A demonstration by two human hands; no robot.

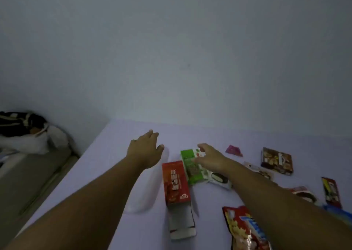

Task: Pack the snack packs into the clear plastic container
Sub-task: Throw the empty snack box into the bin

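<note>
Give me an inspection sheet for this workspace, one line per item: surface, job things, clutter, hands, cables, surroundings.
Surface: pale sheet over a flat bed or table, dim light.
Job's things: red box standing with its near end open; green box beside it; brown box far right; red bag at the near edge; small wrapped snacks scattered right. A faint clear container seems to lie left of the red box; blurred.
Clutter: pink wrapper.
Hands: left hand open, holding nothing, above the sheet; right hand on the green box, grip unclear.
Cables: nothing seen.
Surroundings: bare wall; bundle of fabric at left.
</note>
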